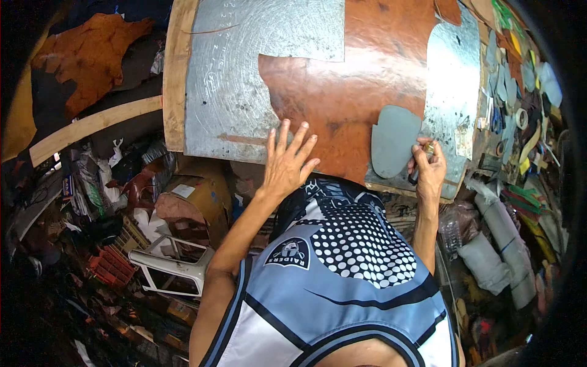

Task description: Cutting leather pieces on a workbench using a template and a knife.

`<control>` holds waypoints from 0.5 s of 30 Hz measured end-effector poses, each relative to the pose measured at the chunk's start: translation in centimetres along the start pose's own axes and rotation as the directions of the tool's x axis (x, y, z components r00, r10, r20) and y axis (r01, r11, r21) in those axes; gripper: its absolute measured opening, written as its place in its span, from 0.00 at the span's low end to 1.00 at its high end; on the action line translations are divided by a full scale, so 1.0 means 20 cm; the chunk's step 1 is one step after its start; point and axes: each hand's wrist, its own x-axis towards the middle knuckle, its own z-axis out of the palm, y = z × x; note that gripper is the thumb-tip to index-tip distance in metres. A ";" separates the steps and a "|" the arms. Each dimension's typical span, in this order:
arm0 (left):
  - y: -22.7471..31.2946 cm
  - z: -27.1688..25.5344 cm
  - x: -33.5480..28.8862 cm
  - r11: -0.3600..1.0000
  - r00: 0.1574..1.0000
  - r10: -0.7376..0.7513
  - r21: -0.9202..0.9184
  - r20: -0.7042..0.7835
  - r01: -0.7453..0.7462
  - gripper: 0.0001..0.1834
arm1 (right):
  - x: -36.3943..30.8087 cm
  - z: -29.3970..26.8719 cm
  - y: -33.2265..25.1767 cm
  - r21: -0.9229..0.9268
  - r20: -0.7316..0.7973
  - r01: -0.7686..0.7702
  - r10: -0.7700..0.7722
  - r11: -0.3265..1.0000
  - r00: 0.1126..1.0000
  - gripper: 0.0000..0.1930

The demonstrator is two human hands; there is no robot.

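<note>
Head view here, looking straight down at the bench. Right hand (428,162) is at about 4 o'clock from the middle of the shot, fingers curled in a narrow grip around a small tool (430,148) (brassy at one end, with something dark poking out below the fist, can't make out more than that). Grey template (394,140) lies at roughly 10 o'clock from that grip, just beside the fingertips; can't tell if they're actually touching it. It's sitting mostly on the brown leather (348,104), near the leather's lower right edge.

Left hand (290,153) is wide open, palm down, fingers spread and nothing in it, over the leather's lower left edge. From there the template is off toward 3 o'clock. Couldn't say how hard that palm presses, if at all.

Under the leather there's a scratched metal sheet (226,79) showing at 10 and 2 o'clock. Over at 8 o'clock sits a white frame (199,281) beside a red crate (110,266), and a tape roll (521,118) is out at 2.
</note>
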 end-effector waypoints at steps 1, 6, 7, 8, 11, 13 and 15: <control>0.01 0.00 -0.01 0.999 1.000 0.023 -0.026 0.001 -0.023 0.28 | 0.00 0.03 -0.02 -0.021 0.002 -0.004 0.004 1.000 1.000 0.07; 0.02 -0.02 -0.04 0.998 0.999 0.034 -0.061 0.011 -0.033 0.28 | 0.00 0.16 -0.07 -0.036 0.034 -0.019 0.020 0.999 0.999 0.07; 0.01 -0.03 -0.04 0.997 0.999 0.045 -0.069 0.019 -0.044 0.28 | 0.00 0.18 -0.08 -0.020 0.055 -0.024 0.025 1.000 0.998 0.07; 0.01 -0.04 -0.04 0.996 0.998 0.056 -0.076 0.025 -0.054 0.28 | 0.00 0.20 -0.09 -0.004 0.076 -0.028 0.028 1.000 0.997 0.07; -0.05 -0.07 0.01 0.999 1.000 0.026 -0.045 0.010 -0.026 0.30 | 0.03 0.29 -0.10 0.029 0.098 -0.045 0.042 0.999 0.994 0.09; -0.14 -0.10 0.08 1.000 1.000 0.007 0.000 -0.027 -0.007 0.30 | 0.07 0.39 -0.09 0.051 0.103 -0.057 0.051 0.997 0.993 0.10; -0.23 -0.13 0.14 0.997 0.996 -0.034 0.068 -0.079 0.040 0.32 | 0.10 0.49 -0.12 -0.057 0.140 -0.065 0.073 0.996 0.987 0.10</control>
